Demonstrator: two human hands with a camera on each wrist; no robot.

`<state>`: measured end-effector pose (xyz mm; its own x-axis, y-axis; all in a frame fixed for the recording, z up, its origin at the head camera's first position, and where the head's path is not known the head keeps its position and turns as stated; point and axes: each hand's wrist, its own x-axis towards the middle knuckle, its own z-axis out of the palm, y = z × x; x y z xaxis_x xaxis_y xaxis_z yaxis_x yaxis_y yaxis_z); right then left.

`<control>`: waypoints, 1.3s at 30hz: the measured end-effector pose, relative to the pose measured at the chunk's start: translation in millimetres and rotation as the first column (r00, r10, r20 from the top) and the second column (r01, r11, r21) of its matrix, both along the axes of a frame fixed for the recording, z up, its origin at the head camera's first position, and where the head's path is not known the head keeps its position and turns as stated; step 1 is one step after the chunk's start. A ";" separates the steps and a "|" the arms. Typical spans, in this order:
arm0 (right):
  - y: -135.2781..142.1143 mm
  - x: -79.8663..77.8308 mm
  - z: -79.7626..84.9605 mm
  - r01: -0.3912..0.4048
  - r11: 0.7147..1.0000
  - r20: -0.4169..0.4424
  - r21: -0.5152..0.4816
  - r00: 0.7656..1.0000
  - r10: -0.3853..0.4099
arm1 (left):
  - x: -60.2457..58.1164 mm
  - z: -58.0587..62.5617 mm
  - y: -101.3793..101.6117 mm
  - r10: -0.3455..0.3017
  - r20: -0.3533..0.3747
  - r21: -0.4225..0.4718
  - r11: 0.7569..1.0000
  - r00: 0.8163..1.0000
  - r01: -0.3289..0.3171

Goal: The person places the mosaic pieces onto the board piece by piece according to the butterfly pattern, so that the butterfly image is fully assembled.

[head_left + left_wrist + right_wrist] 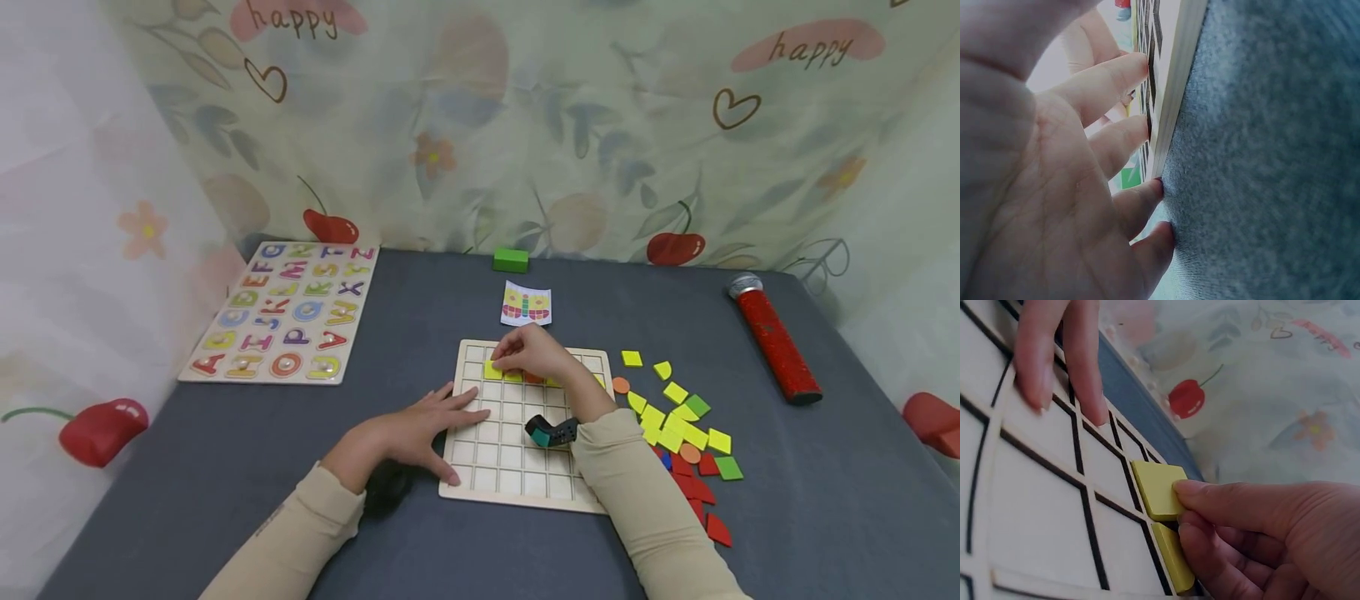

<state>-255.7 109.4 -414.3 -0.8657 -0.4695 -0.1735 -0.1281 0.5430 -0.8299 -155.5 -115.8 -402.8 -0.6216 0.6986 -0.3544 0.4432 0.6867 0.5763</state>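
A pale wooden grid board (510,457) lies on the dark table. At its upper left, my right hand (538,352) pinches a yellow square tile (1155,487) between thumb and curled fingers, and the tile sits over a grid cell. Just beside it lies another yellow tile (1172,559), partly hidden by the fingers. Farther along that row, an orange disc (534,378) and more yellow pieces show under my right wrist. My left hand (416,429) is spread at the board's left edge; in the left wrist view its fingertips touch the board's side (1175,87) and top.
Loose yellow tiles (652,417), red pieces (697,490) and green diamonds (727,467) lie right of the board. Behind it are a butterfly pattern card (527,305) and a green block (511,261). An alphabet puzzle (281,317) lies left, a red microphone (774,342) right.
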 end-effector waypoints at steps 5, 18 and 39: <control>-0.5 3.8 -1.6 0.002 0.998 -0.066 0.069 0.998 0.002 | 1.4 0.5 0.8 0.004 0.008 0.001 1.000 1.000 -0.004; 29.2 12.6 9.6 0.064 0.993 -0.113 0.102 0.992 -0.052 | 1.9 -0.6 0.5 0.013 0.006 0.003 1.000 1.000 -0.013; 179.2 33.8 18.7 0.335 0.922 -0.125 0.193 0.941 -0.316 | 2.3 -0.7 0.8 0.028 0.002 0.014 1.000 1.000 -0.028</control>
<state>-221.9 288.6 -395.6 -0.9811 -0.1206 -0.1515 0.0166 0.7269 -0.6866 -153.3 -115.0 -403.5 -0.6403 0.6859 -0.3458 0.4231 0.6906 0.5865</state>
